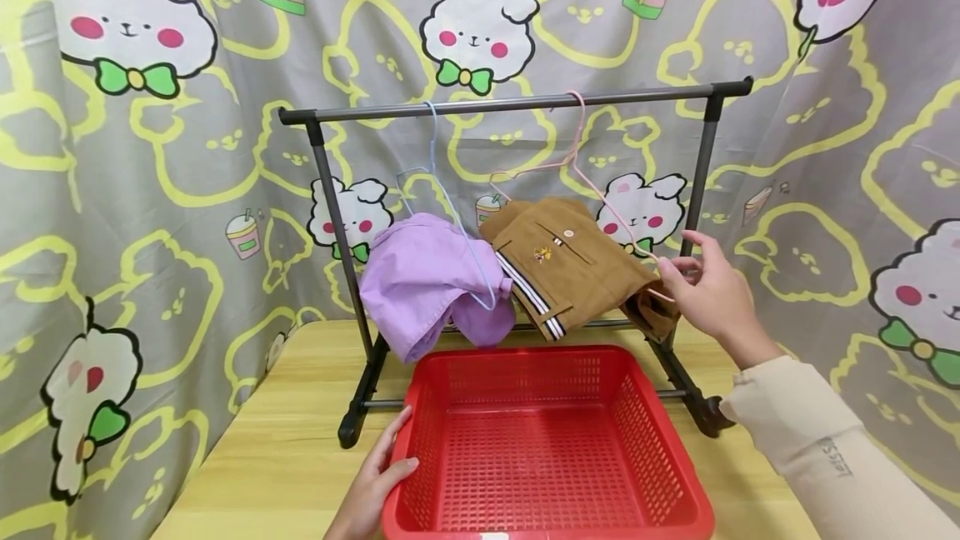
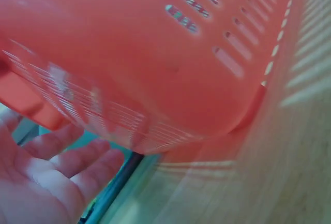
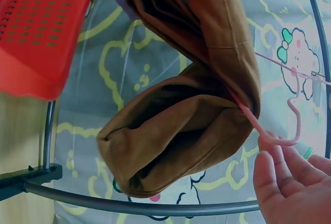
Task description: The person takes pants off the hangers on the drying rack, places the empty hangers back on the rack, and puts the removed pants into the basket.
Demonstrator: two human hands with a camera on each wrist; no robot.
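With thumb and fingertips, my right hand (image 1: 716,290) pinches the right end of a pink hanger (image 1: 577,127). The hanger's hook is on the rack's top bar, and brown trousers (image 1: 558,252) with a striped edge hang folded over it. In the right wrist view, the hanger's bent end (image 3: 282,141) meets my fingertips. My left hand (image 1: 375,477) is at the left rim of a red plastic basket (image 1: 525,361), thumb over the rim. Its fingers (image 2: 95,169) lie fairly straight beside the outer wall. Left of the trousers, a purple garment (image 1: 420,273) hangs on a blue hanger (image 1: 433,148).
A dark metal clothes rack (image 1: 495,105) stands on the wood-grain table (image 1: 247,457), behind the basket. Its feet (image 1: 350,427) reach forward on both sides of the basket. A grey curtain (image 1: 247,148) with cartoon rabbits surrounds the back and sides.
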